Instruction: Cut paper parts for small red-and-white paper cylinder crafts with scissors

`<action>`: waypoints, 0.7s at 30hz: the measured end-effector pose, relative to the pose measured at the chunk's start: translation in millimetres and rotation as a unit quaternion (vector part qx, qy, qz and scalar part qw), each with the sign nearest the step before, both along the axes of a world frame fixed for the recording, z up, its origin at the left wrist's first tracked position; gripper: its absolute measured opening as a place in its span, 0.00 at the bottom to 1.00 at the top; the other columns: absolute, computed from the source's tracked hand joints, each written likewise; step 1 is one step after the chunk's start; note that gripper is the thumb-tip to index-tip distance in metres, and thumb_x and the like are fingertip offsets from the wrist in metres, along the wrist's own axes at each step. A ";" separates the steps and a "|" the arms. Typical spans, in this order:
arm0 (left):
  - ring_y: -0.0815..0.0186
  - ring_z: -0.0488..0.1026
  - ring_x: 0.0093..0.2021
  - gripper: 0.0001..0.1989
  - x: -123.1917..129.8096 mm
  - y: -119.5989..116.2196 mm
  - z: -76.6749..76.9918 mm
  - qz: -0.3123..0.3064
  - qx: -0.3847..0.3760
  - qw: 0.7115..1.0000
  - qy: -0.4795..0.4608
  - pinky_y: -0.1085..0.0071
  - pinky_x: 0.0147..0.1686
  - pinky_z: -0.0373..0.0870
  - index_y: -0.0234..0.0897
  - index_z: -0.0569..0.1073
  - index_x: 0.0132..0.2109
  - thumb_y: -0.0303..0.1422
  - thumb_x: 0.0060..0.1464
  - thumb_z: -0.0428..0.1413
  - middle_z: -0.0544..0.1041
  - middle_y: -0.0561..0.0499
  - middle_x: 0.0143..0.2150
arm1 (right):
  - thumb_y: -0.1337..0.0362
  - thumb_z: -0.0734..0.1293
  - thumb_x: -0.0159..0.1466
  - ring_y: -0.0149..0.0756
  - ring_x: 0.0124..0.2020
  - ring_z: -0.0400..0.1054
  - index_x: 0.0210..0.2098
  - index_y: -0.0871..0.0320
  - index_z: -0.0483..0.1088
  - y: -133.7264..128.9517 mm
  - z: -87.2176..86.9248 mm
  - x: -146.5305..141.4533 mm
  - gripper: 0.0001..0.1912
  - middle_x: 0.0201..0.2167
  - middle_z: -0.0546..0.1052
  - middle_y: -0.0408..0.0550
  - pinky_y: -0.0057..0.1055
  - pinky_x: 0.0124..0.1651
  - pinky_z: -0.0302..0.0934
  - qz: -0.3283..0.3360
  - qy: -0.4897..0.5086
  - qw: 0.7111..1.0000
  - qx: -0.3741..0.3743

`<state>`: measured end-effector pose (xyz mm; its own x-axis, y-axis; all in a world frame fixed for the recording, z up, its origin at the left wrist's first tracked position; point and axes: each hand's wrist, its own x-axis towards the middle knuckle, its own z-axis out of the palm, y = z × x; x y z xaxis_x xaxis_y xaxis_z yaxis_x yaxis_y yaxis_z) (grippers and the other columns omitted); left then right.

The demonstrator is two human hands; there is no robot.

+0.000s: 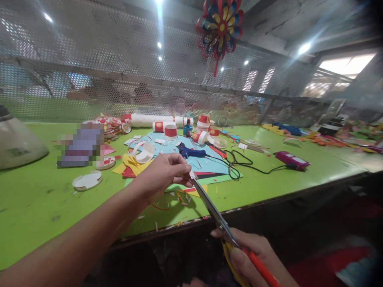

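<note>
My left hand (172,173) pinches a small piece of white paper (192,173) above the table's front part. In my right hand (254,255) are scissors (214,211) with red and yellow handles, held beyond the table's front edge. Their long blades point up and left, and the tips meet the white paper close to my left fingertips. Behind my left hand a blue glue gun (191,152) lies on light blue paper (221,162). Paper scraps (182,198) are scattered beneath my hands.
Red and white paper cups (170,132) and a long white tube (155,120) stand or lie at the back. A black cord runs right to a purple box (291,160). A cut white lid (87,180) lies left. A colourful paper flower (221,28) hangs above.
</note>
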<state>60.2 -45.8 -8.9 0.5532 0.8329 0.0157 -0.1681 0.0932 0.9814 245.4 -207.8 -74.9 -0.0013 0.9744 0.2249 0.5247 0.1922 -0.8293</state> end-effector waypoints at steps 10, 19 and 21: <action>0.69 0.73 0.22 0.08 5.1 -6.1 5.9 0.045 0.016 0.998 0.027 0.71 0.29 0.70 0.33 0.67 0.25 0.27 0.48 0.59 0.77 0.48 0.23 | 0.49 0.61 0.64 0.28 0.20 0.56 0.40 0.59 0.75 5.9 -6.0 2.2 0.21 0.20 0.64 0.40 0.25 0.23 0.53 0.025 0.014 1.000 -0.006; 0.69 0.73 0.21 0.09 5.5 -5.5 6.2 0.063 0.015 0.998 0.023 0.71 0.28 0.71 0.33 0.66 0.24 0.25 0.49 0.57 0.75 0.49 0.21 | 0.57 0.62 0.64 0.36 0.29 0.70 0.36 0.57 0.72 4.9 10.1 -2.3 0.11 0.28 0.76 0.46 0.24 0.32 0.65 0.066 -0.046 0.997 -0.002; 0.67 0.74 0.22 0.09 3.7 -2.9 6.5 0.073 0.013 0.997 0.007 0.71 0.28 0.72 0.33 0.66 0.24 0.25 0.50 0.57 0.75 0.49 0.21 | 0.55 0.64 0.63 0.36 0.28 0.70 0.34 0.57 0.73 3.0 11.1 -4.3 0.12 0.27 0.76 0.46 0.24 0.32 0.66 0.075 -0.057 0.996 -0.004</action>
<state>63.9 -48.7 -2.5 0.4266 0.9039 0.0322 -0.1648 0.0426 0.9854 241.1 -204.8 -63.7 -0.1720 0.9631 0.2071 0.5809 0.2690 -0.7683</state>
